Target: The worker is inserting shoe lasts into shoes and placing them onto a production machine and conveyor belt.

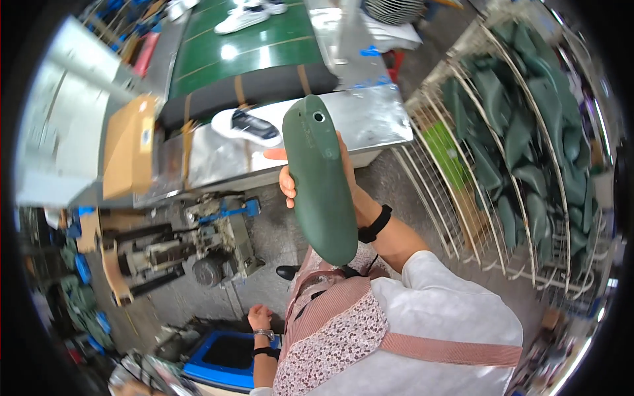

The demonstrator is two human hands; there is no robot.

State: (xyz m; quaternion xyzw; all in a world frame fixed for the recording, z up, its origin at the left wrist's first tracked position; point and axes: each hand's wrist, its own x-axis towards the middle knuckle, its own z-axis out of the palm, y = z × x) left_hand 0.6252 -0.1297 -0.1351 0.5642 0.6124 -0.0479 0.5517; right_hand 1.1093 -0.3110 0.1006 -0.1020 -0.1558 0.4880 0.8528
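My right hand (349,173) grips a dark green plastic shoe last (320,191) and holds it up in front of me. The last stands nearly upright, with a round hole near its top end. My fingers show around its left edge, and the palm is behind it. Low down at my left side, my left hand (260,317) hangs with its fingers curled in, near a blue-rimmed bin (221,356). Nothing shows in it. Just beyond the last, a white shoe with a dark inside (247,125) lies on the metal table (370,119).
A green conveyor belt (254,49) carries white shoes (241,18) away from me. On the right, a wire rack cart (456,218) is heaped with green lasts (522,138). A cardboard box (129,148) stands at the table's left, above a floor machine (221,237).
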